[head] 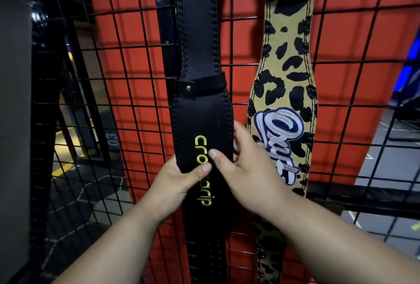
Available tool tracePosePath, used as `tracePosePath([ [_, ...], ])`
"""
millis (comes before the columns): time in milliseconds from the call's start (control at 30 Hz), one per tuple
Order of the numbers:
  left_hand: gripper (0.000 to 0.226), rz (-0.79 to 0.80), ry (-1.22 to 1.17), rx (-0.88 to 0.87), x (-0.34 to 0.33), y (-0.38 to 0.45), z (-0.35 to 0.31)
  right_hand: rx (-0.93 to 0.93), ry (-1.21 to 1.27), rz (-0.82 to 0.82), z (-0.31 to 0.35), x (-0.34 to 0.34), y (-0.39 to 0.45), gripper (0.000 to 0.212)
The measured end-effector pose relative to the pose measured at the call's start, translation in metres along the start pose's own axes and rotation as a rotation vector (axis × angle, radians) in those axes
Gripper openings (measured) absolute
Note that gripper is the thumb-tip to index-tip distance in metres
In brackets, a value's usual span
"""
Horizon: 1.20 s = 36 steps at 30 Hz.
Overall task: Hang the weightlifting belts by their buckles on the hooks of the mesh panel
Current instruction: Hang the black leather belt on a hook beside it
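A black leather belt [200,51] with yellow lettering hangs down the middle of the black mesh panel [127,92]. Its top runs out of view, so buckle and hook are hidden. My left hand [179,183] grips the wide part of this belt from the left, thumb across the lettering. My right hand [247,170] holds the same part from the right, thumb on the front and fingers curled behind the edge. A leopard-print belt [286,74] with a blue-and-white embroidered logo hangs just to the right, touching my right hand's back.
Behind the mesh stands a red board [127,33]. A dark post [13,101] rises at the far left. Grey gym floor with yellow lines [66,165] shows through the mesh at lower left, and more floor at right.
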<state>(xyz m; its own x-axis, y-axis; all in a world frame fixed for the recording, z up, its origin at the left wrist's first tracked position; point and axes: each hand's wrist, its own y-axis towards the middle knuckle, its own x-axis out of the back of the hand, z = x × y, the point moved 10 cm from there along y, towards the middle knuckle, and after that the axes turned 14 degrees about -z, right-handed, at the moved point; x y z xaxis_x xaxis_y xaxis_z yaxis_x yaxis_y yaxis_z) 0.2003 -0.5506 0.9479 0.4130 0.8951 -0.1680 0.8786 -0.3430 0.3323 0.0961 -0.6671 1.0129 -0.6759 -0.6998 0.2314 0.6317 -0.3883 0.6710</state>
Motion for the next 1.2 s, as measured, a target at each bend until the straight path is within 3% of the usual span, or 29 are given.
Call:
tracePosePath([
  [167,0.035,-0.009,0.005,0.029,0.005,-0.015,0.014,-0.054,-0.01,0.04,-0.019,-0.008,-0.016,0.043],
  [333,0.054,-0.016,-0.01,0.065,0.011,-0.022,0.025,-0.081,-0.04,0.072,-0.032,-0.014,-0.03,0.031],
  [567,0.04,-0.018,0.012,0.082,0.011,-0.035,0.037,-0.099,-0.07,0.11,-0.04,-0.015,-0.039,0.024],
  [800,0.029,-0.095,0.049,0.129,0.017,-0.05,0.052,-0.159,-0.024,0.167,-0.059,-0.023,-0.054,0.03],
  [933,0.032,-0.106,0.076,0.119,0.019,-0.058,0.051,-0.213,0.001,0.21,-0.076,-0.032,-0.07,0.042],
  [1200,0.039,-0.12,0.13,0.119,0.021,-0.083,0.068,-0.28,0.05,0.317,-0.095,-0.035,-0.1,0.036],
])
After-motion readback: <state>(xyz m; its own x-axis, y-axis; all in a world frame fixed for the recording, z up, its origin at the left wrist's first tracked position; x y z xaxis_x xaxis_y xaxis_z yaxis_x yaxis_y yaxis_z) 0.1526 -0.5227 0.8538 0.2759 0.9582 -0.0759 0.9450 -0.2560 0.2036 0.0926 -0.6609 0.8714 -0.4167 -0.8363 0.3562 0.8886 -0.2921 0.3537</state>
